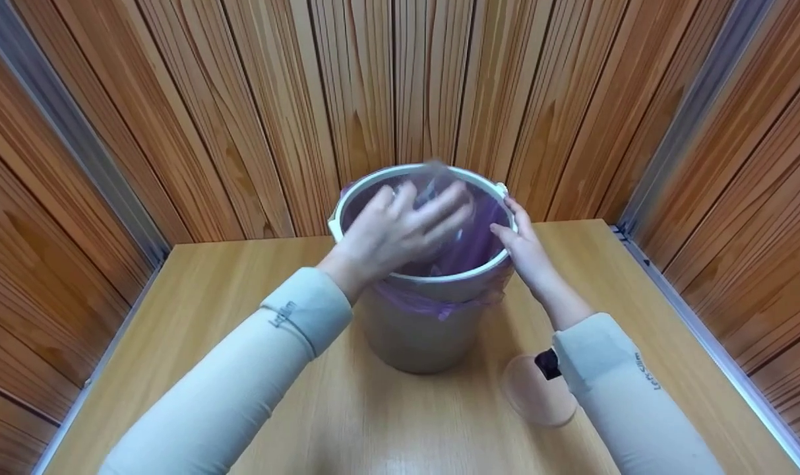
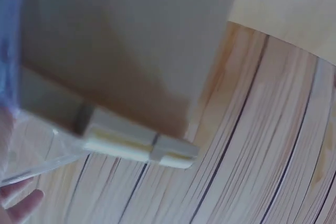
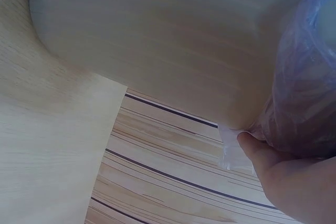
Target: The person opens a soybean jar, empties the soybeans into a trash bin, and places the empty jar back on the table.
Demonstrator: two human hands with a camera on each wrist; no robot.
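A grey bin [image 1: 419,336] with a white rim stands mid-table, lined with a purple plastic bag [image 1: 469,244] whose edge is folded over the outside. My left hand [image 1: 400,227] is over the bin's mouth, blurred, fingers bent around a clear plastic piece [image 1: 434,173]. Part of that clear plastic piece [image 2: 44,153] also shows beside my fingertips [image 2: 26,205] in the left wrist view; its exact kind I cannot tell. My right hand [image 1: 525,247] grips the bin's right rim, thumb over the inside edge. In the right wrist view, a fingertip [image 3: 249,142] presses the bag [image 3: 307,87] against the bin.
A round translucent disc [image 1: 540,390], like a lid, lies on the wooden table [image 1: 241,316] near my right sleeve. Wood-panelled walls [image 1: 367,86] enclose the back and both sides, with metal strips along the corners.
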